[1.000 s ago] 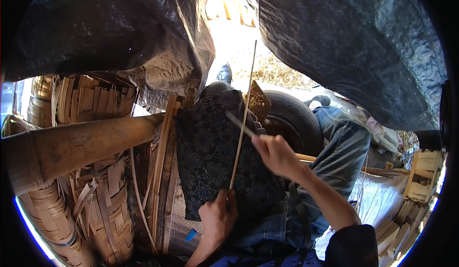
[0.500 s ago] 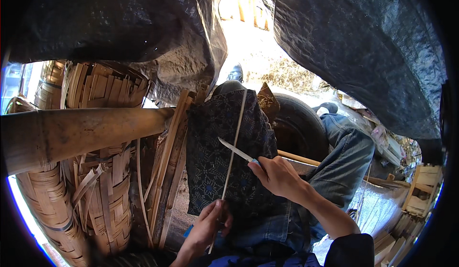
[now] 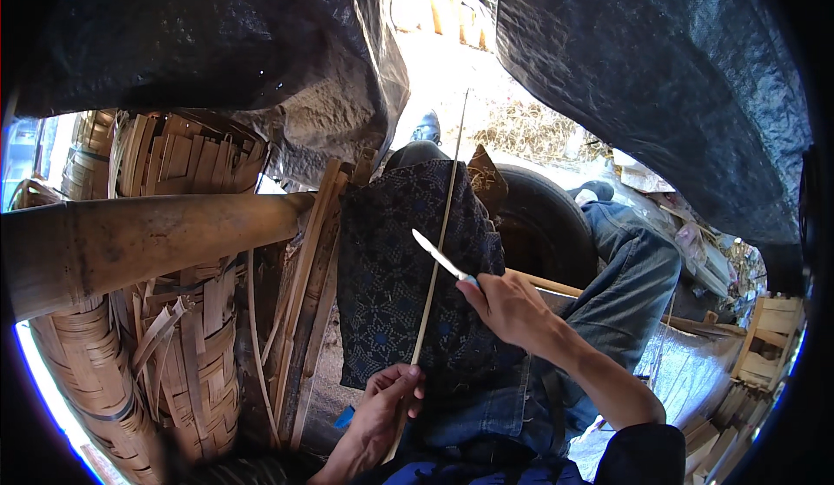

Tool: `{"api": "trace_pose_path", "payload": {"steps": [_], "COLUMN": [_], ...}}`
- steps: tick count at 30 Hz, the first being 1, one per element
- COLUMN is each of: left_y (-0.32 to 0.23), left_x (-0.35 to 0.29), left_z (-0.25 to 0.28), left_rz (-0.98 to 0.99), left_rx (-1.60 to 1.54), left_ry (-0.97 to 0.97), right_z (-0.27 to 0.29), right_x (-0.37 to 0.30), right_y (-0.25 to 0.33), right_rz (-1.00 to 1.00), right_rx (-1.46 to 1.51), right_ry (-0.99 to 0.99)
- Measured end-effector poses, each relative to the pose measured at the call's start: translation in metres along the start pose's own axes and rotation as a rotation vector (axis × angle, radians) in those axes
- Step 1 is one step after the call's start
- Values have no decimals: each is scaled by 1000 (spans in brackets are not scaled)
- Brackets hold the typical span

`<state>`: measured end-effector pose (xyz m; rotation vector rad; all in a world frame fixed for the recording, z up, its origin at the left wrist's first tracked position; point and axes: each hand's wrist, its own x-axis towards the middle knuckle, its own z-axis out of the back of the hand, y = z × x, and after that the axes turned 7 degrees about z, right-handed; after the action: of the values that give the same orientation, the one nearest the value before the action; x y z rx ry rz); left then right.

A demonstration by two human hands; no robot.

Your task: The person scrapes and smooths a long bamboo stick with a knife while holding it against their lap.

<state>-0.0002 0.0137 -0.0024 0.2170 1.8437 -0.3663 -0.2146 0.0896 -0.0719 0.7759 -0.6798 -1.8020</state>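
My left hand (image 3: 385, 411), low in the middle, is closed with thumb and fingers pinching a long, thin, pale strip (image 3: 432, 298), which looks like split bamboo. The strip slants up and away past the far edge of a dark patterned cloth (image 3: 373, 311) spread over my leg. In my closed right hand (image 3: 512, 307) is a knife (image 3: 441, 256) with a pale blade and a light-blue handle, mostly hidden by the fingers. Its blade points up and left, lying across the strip in the view; whether it touches the strip I cannot tell.
A thick bamboo pole (image 3: 174, 235) juts in from the left, past tall woven bamboo baskets (image 3: 195, 355). Split bamboo pieces (image 3: 300, 311) lean beside the cloth. Beyond it stands a black tyre (image 3: 539, 211). Dark sheeting (image 3: 643, 77) hangs overhead; a wooden crate (image 3: 769, 337) sits at right.
The strip now reaches farther away, its far tip beyond the cloth and over the bright ground. My right hand and knife have shifted slightly right and farther away.
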Motion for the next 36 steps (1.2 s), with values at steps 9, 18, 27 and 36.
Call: {"api": "trace_pose_path", "payload": {"steps": [9,18,27,36], "left_y": [1,13,-4,-24], "left_x": [0,-19,-31,4], "left_z": [11,23,15,4], "left_rz": [62,122,160,-4], "left_rx": [-115,-95,4,391], "left_ry": [62,-32,66,62], "right_z": [4,27,43,45], "right_x": [32,100,158,33], "right_y": [-34,-69,-135,-48], "right_rz": [-50,-152,-169,-37], "right_rx": [74,74,49,198], "right_ry": [101,228,-211,-151]}}
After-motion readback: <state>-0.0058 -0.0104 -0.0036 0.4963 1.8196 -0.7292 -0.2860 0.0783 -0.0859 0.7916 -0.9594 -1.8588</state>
